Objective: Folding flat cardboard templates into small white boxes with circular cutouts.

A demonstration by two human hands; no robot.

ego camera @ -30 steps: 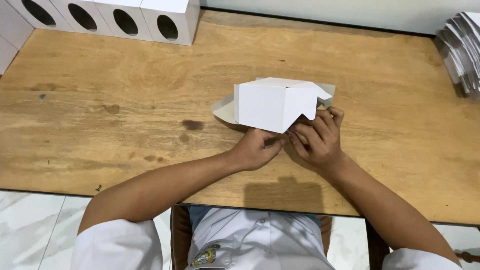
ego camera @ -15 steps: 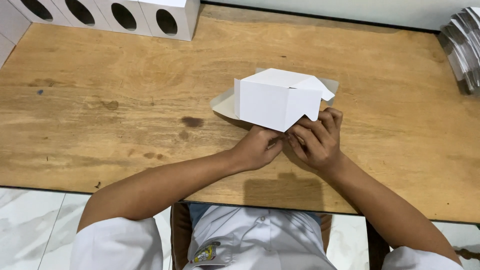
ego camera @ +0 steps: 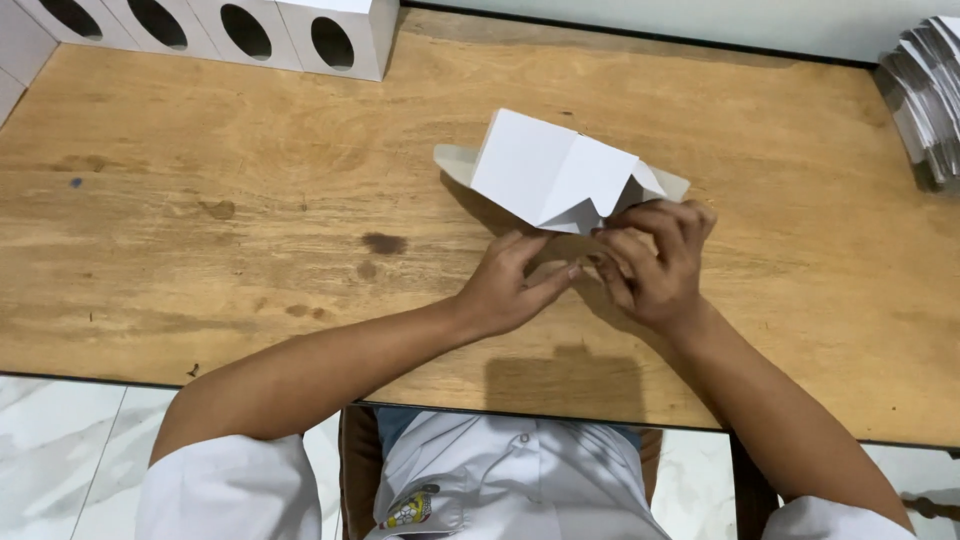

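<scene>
Hands meet at the near edge of a half-folded white carton lying mid-worktop. Left hand pinches a hidden lower flap; right hand curls closed on the carton's near right corner. Best to crease firmly while bracing the body. Carton's long axis runs left-right, open end toward the hands.

I find the wooden table bare across its left half and along the near edge, giving open passage there. The half-folded white box blocks the centre, with my left hand and right hand close together just under it. Obstacles stand at the far left, a row of white boxes with oval holes, and at the far right edge, a stack of flat cardboard sheets, both well apart from the hands.
</scene>
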